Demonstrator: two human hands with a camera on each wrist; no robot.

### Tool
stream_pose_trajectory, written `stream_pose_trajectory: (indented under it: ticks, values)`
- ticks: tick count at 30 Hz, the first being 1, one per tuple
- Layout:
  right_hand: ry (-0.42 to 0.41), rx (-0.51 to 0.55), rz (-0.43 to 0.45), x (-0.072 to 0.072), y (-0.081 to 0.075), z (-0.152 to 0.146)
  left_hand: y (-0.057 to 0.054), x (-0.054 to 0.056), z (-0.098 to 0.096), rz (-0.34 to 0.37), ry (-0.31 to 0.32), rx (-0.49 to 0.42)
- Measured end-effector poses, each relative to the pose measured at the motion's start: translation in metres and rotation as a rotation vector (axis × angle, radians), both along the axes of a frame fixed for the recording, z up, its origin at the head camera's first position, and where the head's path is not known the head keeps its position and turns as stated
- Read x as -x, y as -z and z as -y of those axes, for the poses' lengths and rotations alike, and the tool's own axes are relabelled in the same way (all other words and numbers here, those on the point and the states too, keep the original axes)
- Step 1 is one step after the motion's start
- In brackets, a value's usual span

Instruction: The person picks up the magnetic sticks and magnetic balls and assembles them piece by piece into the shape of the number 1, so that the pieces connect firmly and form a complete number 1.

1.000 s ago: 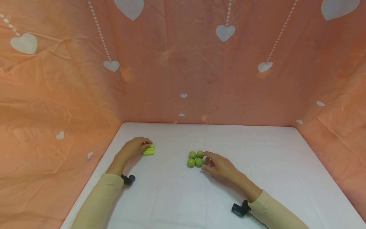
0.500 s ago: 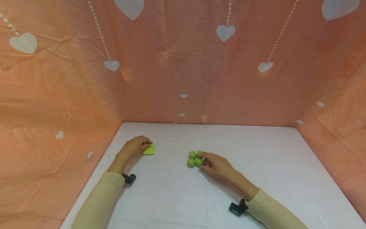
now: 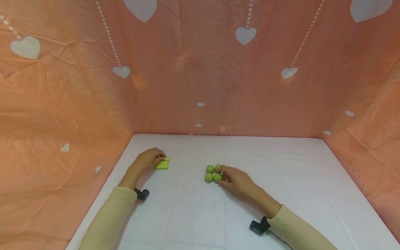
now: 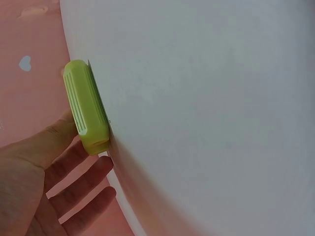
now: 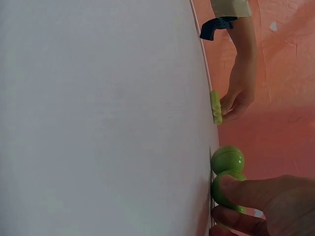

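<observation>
- Head view: two groups are laid straight on the white table (image 3: 187, 211) — three yellow-green bars (image 3: 164, 163) towards the left, four green balls (image 3: 210, 175) near the middle.
- The bars are lined up one behind another, their lengths set across the view, and the farthest is partly covered by the left hand (image 3: 148, 158).
- That hand's fingers are bent, its tips brought right up to the farthest bar; whether the bar is pinched or merely touched cannot be told.
- In the left wrist view, ridged sides are shown on one bar, with the thumb and a finger partly hidden behind it and two other fingers spread apart below.
- And over to the balls: a tight two-by-two square is formed, the far right ball partly covered by a fingertip of the right hand (image 3: 239, 180).
- The right fingers are bent too, the thumb set at the near right ball — whether anything is gripped cannot be told.
- In the right wrist view, one ball is overlapped by the thumb, and another is seen just beside it.
- Tan sleeves (image 3: 107, 220) are worn, with a small dark device (image 3: 142, 194) at each wrist.
- The table is backed by an orange-pink cloth (image 3: 175, 86), patterned with pale hearts (image 3: 246, 35).
</observation>
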State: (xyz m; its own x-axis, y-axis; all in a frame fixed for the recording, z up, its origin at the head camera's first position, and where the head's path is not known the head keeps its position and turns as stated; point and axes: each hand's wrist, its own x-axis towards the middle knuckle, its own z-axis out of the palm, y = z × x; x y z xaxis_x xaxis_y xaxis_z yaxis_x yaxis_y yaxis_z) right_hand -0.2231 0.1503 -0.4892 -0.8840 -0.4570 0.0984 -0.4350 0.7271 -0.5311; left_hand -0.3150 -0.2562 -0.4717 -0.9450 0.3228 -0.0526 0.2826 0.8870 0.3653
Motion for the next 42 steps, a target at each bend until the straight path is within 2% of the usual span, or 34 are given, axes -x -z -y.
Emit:
stream_pose_trajectory:
  ticks: [3, 8, 17, 24, 36, 42]
  values:
    - [0.006, -0.003, 0.009, 0.0, 0.001, -0.001, -0.001, 0.0, 0.0, 0.0, 0.01, 0.003]
    - [0.014, -0.002, 0.021, -0.002, 0.001, -0.003, -0.003, -0.002, -0.002, 0.021, -0.009, -0.005]
    - [0.026, 0.034, 0.001, -0.007, -0.002, -0.01, -0.008, -0.004, -0.006, 0.016, -0.034, -0.013]
    - [0.063, 0.025, 0.002, -0.008, -0.005, -0.015, -0.013, -0.005, -0.015, 0.022, -0.043, -0.072]
    - [0.091, 0.094, -0.023, -0.01, -0.009, -0.026, -0.017, -0.013, -0.037, -0.123, 0.035, -0.074]
    - [0.066, 0.131, -0.064, -0.01, -0.017, -0.031, -0.021, -0.017, -0.051, -0.127, 0.053, -0.125]
